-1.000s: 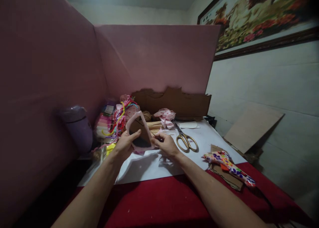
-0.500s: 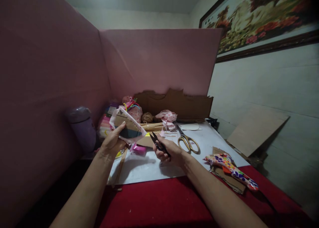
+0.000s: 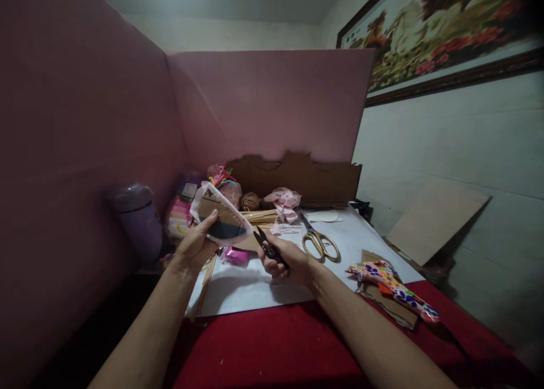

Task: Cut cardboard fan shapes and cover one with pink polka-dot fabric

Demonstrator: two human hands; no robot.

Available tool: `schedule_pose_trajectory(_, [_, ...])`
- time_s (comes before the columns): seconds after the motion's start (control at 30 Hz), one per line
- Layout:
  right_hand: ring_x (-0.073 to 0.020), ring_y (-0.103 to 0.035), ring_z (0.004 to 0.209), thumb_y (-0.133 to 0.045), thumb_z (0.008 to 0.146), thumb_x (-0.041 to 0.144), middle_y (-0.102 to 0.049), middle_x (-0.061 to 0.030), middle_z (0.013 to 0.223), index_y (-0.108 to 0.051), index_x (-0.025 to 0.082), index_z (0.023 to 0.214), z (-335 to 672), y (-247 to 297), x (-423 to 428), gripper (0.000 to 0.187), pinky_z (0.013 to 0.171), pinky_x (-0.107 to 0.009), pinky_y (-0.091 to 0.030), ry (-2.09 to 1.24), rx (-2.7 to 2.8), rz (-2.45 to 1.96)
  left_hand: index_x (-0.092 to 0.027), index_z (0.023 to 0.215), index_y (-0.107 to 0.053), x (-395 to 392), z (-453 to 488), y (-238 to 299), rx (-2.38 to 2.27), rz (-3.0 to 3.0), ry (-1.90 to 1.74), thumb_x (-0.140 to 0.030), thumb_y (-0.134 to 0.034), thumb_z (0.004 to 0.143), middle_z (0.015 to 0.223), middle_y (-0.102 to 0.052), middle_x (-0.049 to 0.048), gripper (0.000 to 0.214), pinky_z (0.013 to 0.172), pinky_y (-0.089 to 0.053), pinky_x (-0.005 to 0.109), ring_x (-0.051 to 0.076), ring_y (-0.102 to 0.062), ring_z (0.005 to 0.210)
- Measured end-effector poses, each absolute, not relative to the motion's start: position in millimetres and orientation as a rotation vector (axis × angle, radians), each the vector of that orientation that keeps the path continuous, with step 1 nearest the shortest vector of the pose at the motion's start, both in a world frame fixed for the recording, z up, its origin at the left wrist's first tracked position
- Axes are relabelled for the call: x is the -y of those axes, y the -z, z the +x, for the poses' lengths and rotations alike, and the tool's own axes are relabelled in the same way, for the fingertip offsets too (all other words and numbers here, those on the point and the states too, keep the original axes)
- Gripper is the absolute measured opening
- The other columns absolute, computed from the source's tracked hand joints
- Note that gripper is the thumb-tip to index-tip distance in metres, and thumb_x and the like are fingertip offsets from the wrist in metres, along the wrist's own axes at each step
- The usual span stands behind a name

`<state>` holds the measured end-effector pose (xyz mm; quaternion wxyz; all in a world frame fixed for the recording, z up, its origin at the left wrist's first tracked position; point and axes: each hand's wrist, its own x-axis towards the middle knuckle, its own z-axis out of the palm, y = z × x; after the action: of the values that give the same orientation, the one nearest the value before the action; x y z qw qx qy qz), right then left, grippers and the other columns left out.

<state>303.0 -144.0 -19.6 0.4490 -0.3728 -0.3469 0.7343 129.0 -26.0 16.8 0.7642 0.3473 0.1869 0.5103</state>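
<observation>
My left hand (image 3: 196, 246) grips a cut cardboard piece (image 3: 225, 220) with pale pinkish fabric or paper around its edges, the thumb pressed on its brown face. In my right hand (image 3: 283, 259) is a pair of black thread snips (image 3: 268, 247), fingers wrapped round the handles. The snips' pointed blades aim up and left, close to the cardboard piece's right corner; whether they touch it I cannot tell. Beneath the held piece, a bright pink packet (image 3: 235, 256) lies on the white sheet (image 3: 250, 290). Large scissors with gold handles (image 3: 319, 245) rest to the right of my right hand.
A floral-patterned glue gun (image 3: 393, 287) lies on cardboard scraps at the right. Behind are wooden sticks (image 3: 259, 218), a twine ball (image 3: 250, 201), crumpled pink fabric (image 3: 284, 200) and torn cardboard (image 3: 297, 179). A purple bottle-like container (image 3: 138, 222) stands left. Red cloth (image 3: 259, 343) covers the front.
The cardboard piece has turned slightly and shifted a little right in my left hand. The snips stay in my right hand, near its corner. The view has shifted slightly.
</observation>
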Motion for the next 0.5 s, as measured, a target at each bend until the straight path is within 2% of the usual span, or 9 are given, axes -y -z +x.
schedule_pose_trajectory(0.27, [-0.0029,-0.020,0.031,-0.027,0.090,0.063,-0.037,0.0079,0.044,-0.052,0.016,0.074,300,18,143,0.056,0.029,-0.012,-0.013,-1.747,0.846,-0.946,-0.013,0.104,-0.066,34,131,-16,-0.400,0.840,-1.041,-0.008,-0.054,0.083,0.085,-0.074,0.0086,0.025,0.075,-0.057,0.037,0.020,-0.070,0.074])
schedule_pose_trajectory(0.5, [-0.0029,-0.019,0.032,-0.029,0.089,0.062,-0.036,0.0083,0.044,-0.052,0.016,0.073,297,17,145,0.054,0.032,-0.014,-0.011,-1.657,0.875,-0.931,-0.014,0.103,-0.066,42,131,-20,-0.369,0.851,-1.043,-0.008,-0.056,0.081,0.089,-0.074,0.0074,0.025,0.075,-0.057,0.037,0.019,-0.069,0.077])
